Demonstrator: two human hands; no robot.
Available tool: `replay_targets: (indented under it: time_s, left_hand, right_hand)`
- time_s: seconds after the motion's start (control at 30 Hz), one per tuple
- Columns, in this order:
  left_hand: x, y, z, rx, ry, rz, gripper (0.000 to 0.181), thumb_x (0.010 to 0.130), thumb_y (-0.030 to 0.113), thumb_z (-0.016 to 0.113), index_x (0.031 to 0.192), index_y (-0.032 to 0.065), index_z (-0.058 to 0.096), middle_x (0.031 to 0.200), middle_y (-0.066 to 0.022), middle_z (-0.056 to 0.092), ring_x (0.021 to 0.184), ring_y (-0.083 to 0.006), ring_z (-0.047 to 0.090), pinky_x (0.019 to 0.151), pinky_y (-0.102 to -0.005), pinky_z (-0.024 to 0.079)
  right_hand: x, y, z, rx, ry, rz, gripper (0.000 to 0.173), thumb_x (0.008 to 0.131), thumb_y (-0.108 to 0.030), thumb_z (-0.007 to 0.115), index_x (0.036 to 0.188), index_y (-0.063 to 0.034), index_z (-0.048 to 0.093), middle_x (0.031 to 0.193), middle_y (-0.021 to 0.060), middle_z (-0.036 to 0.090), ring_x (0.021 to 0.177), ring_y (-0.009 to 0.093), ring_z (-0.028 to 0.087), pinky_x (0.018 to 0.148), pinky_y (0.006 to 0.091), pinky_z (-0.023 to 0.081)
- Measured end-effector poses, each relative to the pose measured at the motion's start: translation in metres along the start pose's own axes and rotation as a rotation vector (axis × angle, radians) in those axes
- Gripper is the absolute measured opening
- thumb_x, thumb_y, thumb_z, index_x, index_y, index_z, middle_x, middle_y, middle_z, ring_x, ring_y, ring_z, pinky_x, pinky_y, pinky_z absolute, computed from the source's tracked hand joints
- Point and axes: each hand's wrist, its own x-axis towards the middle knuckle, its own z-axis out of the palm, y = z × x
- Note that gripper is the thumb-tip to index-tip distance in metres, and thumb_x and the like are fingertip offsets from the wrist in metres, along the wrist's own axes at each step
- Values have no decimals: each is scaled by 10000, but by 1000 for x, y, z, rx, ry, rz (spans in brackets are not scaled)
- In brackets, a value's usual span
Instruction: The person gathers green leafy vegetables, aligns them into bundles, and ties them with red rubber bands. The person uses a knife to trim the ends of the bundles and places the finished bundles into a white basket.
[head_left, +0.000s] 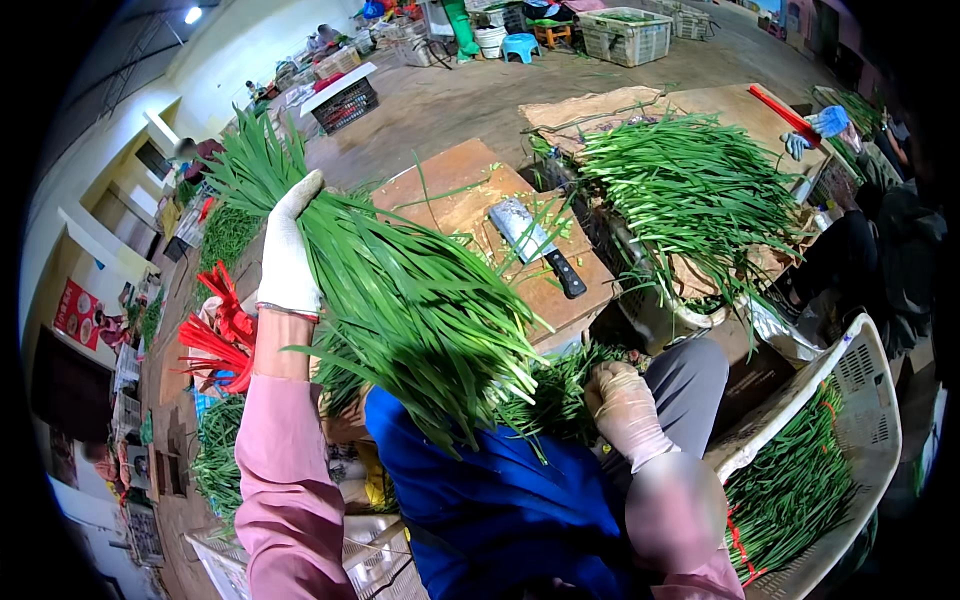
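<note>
My left hand (289, 247), in a white knitted glove, grips a large bunch of garlic chives (405, 292) near its leafy end. The bunch slants down to the right across my lap, its pale cut ends lowest. My right hand (626, 405), in a thin pale glove, is curled beside my right knee, against loose chive leaves (559, 397); whether its fingers hold any is hidden. A cleaver (525, 232) with a black handle lies on the wooden board (435, 187) beyond the bunch, among chopped bits.
More chives (690, 187) are heaped on a crate at the right. Tied bunches (795, 480) fill a white plastic crate (874, 390) by my right side. Red ties (217, 337) stand at the left. A co-worker's gloved hand (829, 120) is near a red strip bundle (784, 112).
</note>
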Motion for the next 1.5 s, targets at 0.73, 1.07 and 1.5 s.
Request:
replay_targets:
  time_s: [0.73, 1.07, 1.5]
  left_hand:
    - [-7, -2, 9, -100, -17, 62, 142, 949, 193, 615, 888, 66, 629, 786, -67, 664, 690, -234, 650, 661, -367, 555]
    - [-10, -14, 3, -87, -38, 44, 195, 957, 244, 608, 970, 54, 647, 826, -70, 680, 728, -226, 666, 667, -366, 562]
    - [13, -18, -1, -186, 13, -41, 261, 940, 280, 574, 942, 23, 618, 839, -146, 691, 723, -306, 665, 688, -437, 566]
  right_hand:
    - [55, -34, 25, 1632, -335, 305, 373, 992, -290, 618, 1222, 1, 656, 1171, 36, 684, 1110, 119, 598, 994, 276, 434]
    - [36, -34, 37, 1934, 10, 500, 337, 1004, -256, 589, 1278, -59, 585, 1225, 76, 651, 1120, 184, 630, 943, 336, 519]
    - [-6, -40, 1, 380, 130, -82, 855, 707, -291, 876, 1403, -13, 465, 1305, 217, 556, 1233, 363, 519, 1068, 425, 407]
